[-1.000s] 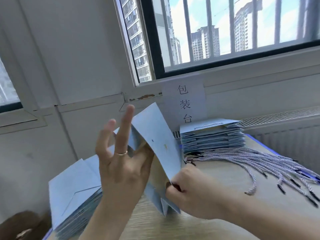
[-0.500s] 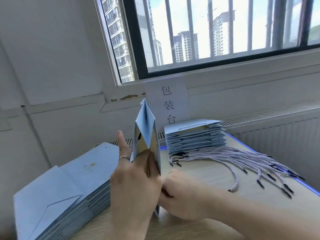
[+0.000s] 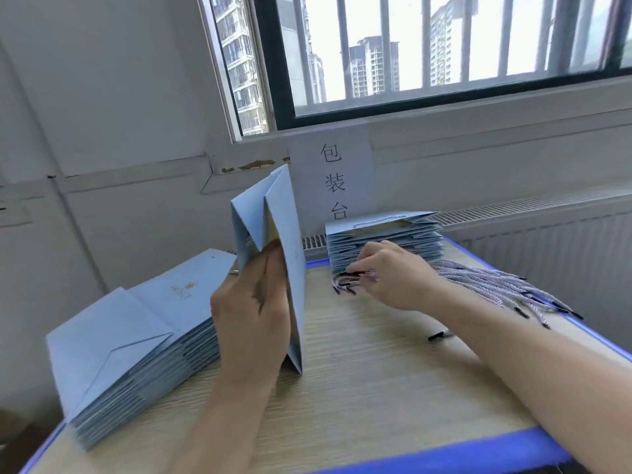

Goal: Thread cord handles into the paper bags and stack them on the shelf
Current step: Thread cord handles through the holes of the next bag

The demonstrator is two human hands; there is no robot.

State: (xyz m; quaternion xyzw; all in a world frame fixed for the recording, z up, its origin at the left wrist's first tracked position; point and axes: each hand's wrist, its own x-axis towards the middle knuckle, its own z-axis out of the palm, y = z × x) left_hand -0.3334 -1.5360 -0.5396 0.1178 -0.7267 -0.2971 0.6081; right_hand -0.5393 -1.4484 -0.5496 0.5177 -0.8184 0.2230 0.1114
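Your left hand (image 3: pixel 249 313) clamps the paper bag (image 3: pixel 284 227); right hand (image 3: pixel 386 271) has left it for two-o'clock cords (image 3: pixel 478 278), grip unclear; threading next.

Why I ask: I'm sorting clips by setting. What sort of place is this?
Probably a small packing station: stacked flat paper bags, loose cord handles, and a wall sign reading "packing table".

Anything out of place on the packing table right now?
One stray cord lies alone, apart from the cord bundle. Paint is peeling on the ledge under the window. Otherwise nothing stands out.
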